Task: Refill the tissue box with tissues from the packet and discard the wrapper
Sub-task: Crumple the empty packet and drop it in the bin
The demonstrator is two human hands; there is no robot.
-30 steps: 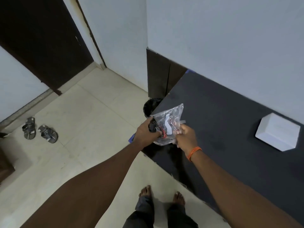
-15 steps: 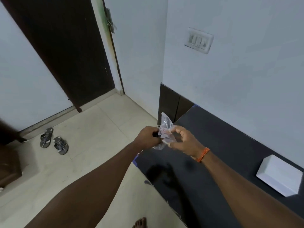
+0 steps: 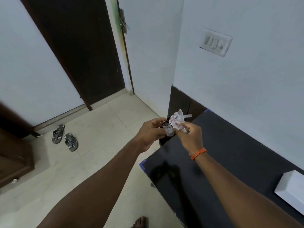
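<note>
Both the left hand (image 3: 152, 132) and the right hand (image 3: 190, 137) gripped the crumpled clear wrapper (image 3: 176, 120) with curled fingers, holding it in the air above the far corner of the dark tabletop (image 3: 230, 162); the left pinched its darker printed end, the right its clear end; the white tissue box (image 3: 291, 190) lay on the tabletop, well apart from them; sandals (image 3: 65, 137) sat on the floor near the door.

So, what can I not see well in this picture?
Head view only.
Tissue box: cut off by the right edge, opening unseen.
Wrapper: crumpled, partly covered by the left hand and right hand, print blurred.
Dark object below the hands: mostly hidden by them.
</note>
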